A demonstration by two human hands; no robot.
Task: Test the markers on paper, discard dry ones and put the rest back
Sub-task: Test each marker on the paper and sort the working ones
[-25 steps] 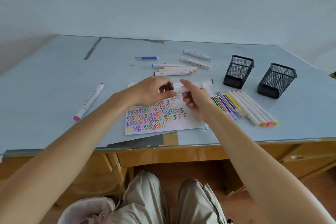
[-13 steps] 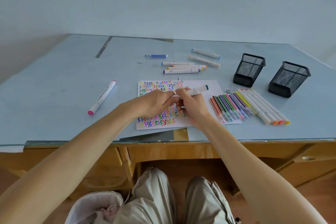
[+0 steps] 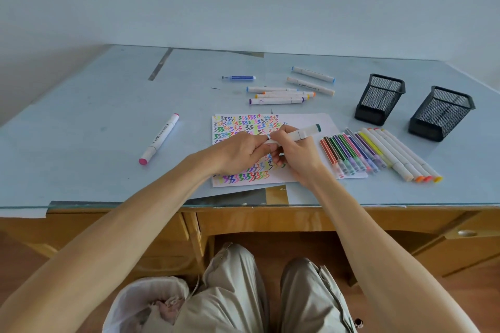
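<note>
1. Right hand point(image 3: 295, 159): closed round a white marker point(image 3: 300, 134) with a dark green cap, above the paper point(image 3: 305, 121).
2. Left hand point(image 3: 240, 151): fingers pinched on that marker's near end, touching the right hand.
3. Paper: centre of desk point(image 3: 81, 121), covered in coloured zigzags.
4. Row of markers point(image 3: 378, 154): at 3 o'clock of the paper, side by side.
5. Two black mesh holders point(image 3: 378, 98): at 2 o'clock.
6. Loose markers point(image 3: 281, 94): at 12 o'clock.
7. Pink-capped marker point(image 3: 159, 138): at 9 o'clock, alone.
</note>
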